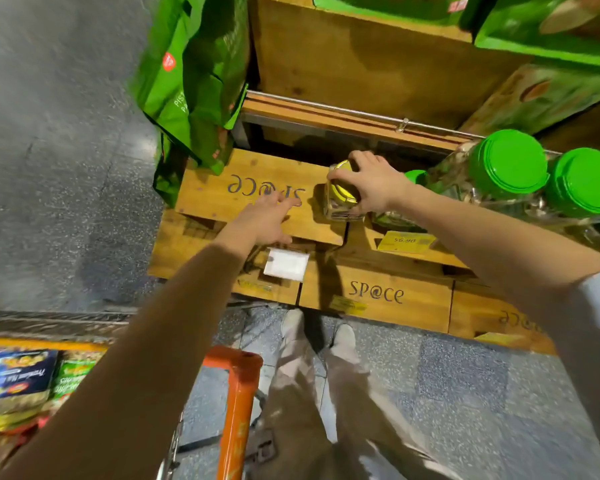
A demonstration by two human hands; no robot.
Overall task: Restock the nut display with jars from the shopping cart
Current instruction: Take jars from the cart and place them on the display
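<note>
right hand (373, 183) grips yellow-lidded jar (342, 195) on wooden crate (222, 188).

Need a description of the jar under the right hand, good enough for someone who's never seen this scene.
Find the stacked wooden crates stamped SP@CE. At the right end of the top crate, the right hand grips a jar from above. It alone has a yellow lid; the neighbouring jars to its right have green lids.

A single head-worn wide-angle camera looks steeply down and forward — display crates (205, 192) close at 12 o'clock, the cart handle (238, 393) near at 6, floor (49, 168) at 9 o'clock.
</note>
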